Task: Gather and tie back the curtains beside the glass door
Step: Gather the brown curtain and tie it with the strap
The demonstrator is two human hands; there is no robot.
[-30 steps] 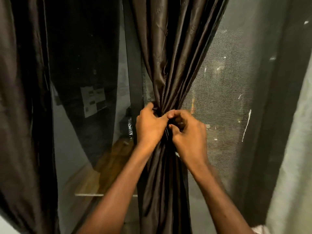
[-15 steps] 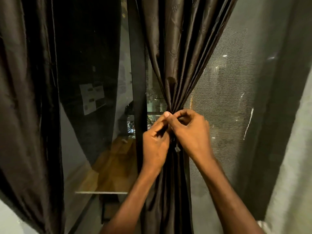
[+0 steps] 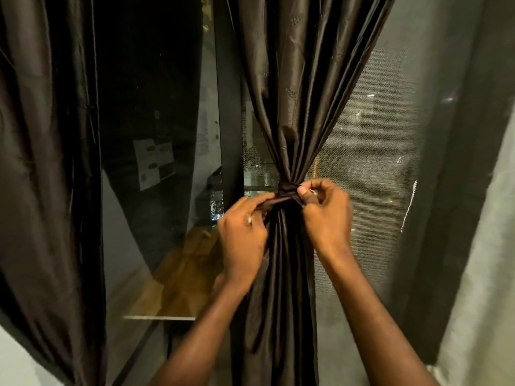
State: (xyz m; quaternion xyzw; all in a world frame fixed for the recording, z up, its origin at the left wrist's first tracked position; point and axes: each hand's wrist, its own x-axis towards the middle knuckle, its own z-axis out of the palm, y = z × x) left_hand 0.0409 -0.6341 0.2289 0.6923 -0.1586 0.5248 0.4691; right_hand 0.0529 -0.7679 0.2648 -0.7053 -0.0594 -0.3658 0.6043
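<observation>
A dark brown satin curtain (image 3: 301, 93) hangs in the middle, bunched into a narrow waist at mid-height. A tie band (image 3: 287, 188) of the same dark fabric wraps that waist. My left hand (image 3: 242, 232) pinches one end of the band, just left of and below the waist. My right hand (image 3: 326, 207) pinches the other end at the right side of the waist. Below the hands the gathered curtain falls straight down. A second dark curtain (image 3: 47, 176) hangs loose at the far left.
The glass door (image 3: 156, 168) lies between the two curtains, with a dark vertical frame (image 3: 230, 121) beside the gathered one. A mesh screen (image 3: 370, 168) stands behind to the right. A pale curtain or wall (image 3: 482, 274) fills the right edge.
My hands have drawn apart, each pulling an end of the tie band sideways. The band now shows wrapped around the curtain's waist. The view has shifted slightly.
</observation>
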